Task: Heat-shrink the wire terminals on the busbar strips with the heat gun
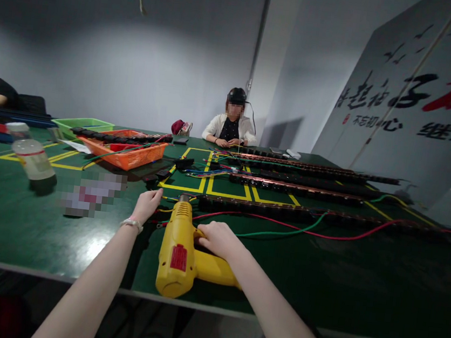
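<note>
My right hand [217, 238] is closed on the yellow heat gun [177, 253] near the table's front edge. The gun lies with its metal nozzle pointing away from me, close to the wire ends of a long black cable bundle [261, 210]. To the left of the nozzle, my left hand [147, 205] is closed at thin coloured wires [169, 199]; its fingertips are small and partly hidden, so the exact grip cannot be made out. A red wire [335, 237] and a green wire [283, 235] run rightward along the bundle.
An orange basket [129, 158], a green basket [88, 123] and a bottle [33, 158] stand on the green table [58, 242] at left. More cable bundles [296, 188] lie beyond. One person sits opposite, another at far left.
</note>
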`<act>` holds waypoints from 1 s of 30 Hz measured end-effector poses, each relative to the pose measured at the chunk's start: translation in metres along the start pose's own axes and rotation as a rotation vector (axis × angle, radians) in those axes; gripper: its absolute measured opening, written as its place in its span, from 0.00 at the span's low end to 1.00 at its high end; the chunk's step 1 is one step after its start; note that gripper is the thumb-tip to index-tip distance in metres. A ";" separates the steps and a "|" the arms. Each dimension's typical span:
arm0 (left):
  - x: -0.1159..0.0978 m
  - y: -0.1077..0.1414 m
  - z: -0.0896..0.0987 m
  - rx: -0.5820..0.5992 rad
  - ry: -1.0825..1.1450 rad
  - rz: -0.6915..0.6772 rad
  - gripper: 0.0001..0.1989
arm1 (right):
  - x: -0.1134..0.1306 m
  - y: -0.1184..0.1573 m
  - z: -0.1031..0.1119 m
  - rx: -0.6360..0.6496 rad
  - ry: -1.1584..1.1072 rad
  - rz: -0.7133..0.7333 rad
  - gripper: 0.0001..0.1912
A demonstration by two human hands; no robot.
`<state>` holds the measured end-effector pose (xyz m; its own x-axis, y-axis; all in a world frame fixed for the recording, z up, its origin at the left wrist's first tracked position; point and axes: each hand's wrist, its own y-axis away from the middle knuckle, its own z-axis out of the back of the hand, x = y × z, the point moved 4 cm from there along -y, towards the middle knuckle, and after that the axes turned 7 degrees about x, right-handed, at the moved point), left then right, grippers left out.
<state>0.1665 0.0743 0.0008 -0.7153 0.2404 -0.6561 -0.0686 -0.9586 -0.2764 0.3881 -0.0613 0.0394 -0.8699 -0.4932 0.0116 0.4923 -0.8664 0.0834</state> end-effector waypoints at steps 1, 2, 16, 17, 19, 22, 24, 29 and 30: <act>0.000 0.000 0.000 -0.003 -0.004 0.000 0.25 | 0.004 -0.002 0.000 -0.003 0.003 0.010 0.11; -0.001 0.000 0.000 -0.007 -0.009 -0.002 0.26 | 0.009 -0.005 -0.001 -0.007 0.004 0.020 0.11; -0.001 -0.002 0.005 -0.001 0.069 0.016 0.24 | 0.041 -0.035 -0.001 -0.048 0.012 0.112 0.12; -0.001 -0.002 0.005 -0.004 0.075 0.012 0.24 | 0.041 -0.036 -0.001 -0.049 0.010 0.116 0.12; -0.002 -0.002 0.006 -0.005 0.081 0.006 0.24 | 0.040 -0.036 -0.002 -0.050 0.005 0.124 0.12; -0.002 -0.001 0.007 -0.005 0.076 0.007 0.24 | 0.040 -0.036 -0.002 -0.054 -0.006 0.133 0.12; -0.002 0.000 0.007 -0.011 0.065 0.000 0.24 | 0.038 -0.035 -0.002 -0.055 -0.013 0.134 0.12; 0.000 0.002 0.005 -0.024 0.072 0.004 0.25 | 0.023 -0.027 -0.003 -0.047 -0.024 0.112 0.12; 0.001 0.002 0.004 -0.014 0.091 0.012 0.25 | 0.019 -0.025 -0.003 -0.043 -0.025 0.103 0.12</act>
<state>0.1632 0.0716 0.0020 -0.6495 0.2424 -0.7207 -0.0502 -0.9594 -0.2774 0.3595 -0.0495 0.0342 -0.8148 -0.5782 0.0425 0.5796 -0.8140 0.0375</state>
